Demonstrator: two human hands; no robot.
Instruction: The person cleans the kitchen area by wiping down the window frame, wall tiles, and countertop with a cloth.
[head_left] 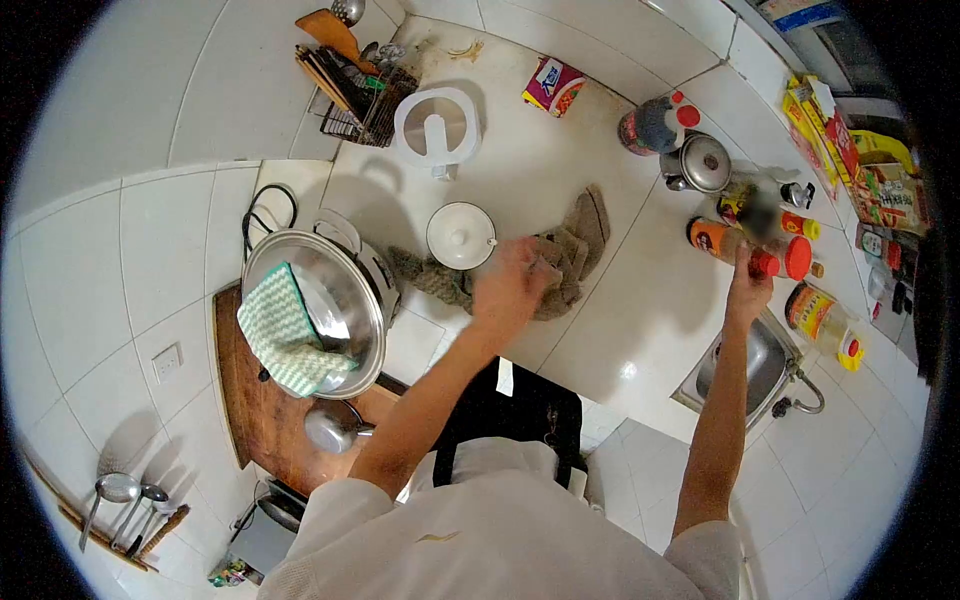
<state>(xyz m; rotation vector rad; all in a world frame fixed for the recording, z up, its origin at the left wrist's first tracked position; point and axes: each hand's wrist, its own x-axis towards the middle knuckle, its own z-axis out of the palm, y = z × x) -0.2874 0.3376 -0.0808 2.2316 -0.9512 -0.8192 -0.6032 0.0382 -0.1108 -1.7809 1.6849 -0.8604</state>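
Note:
My right hand [748, 295] is at the right of the counter, its fingers closed around the upper part of an orange-labelled bottle [708, 236] with a red cap. Over the middle of the counter, my left hand [515, 285] is blurred, and its fingers are hard to make out. It overlaps a crumpled brown cloth [585, 235]. Just beyond it stands a small white lidded pot [461, 236]. Beside the bottle are a red-lidded jar [796, 258] and other seasoning containers, one dark and smeared.
A steel pan [372, 345] with a green-striped cloth [290, 325] sits at the left. Farther back are a utensil rack [370, 125], a white ring-shaped holder [470, 120] and a purple packet [553, 86]. A sink [765, 360], an oil bottle [822, 320] and a metal pot [703, 163] are at right.

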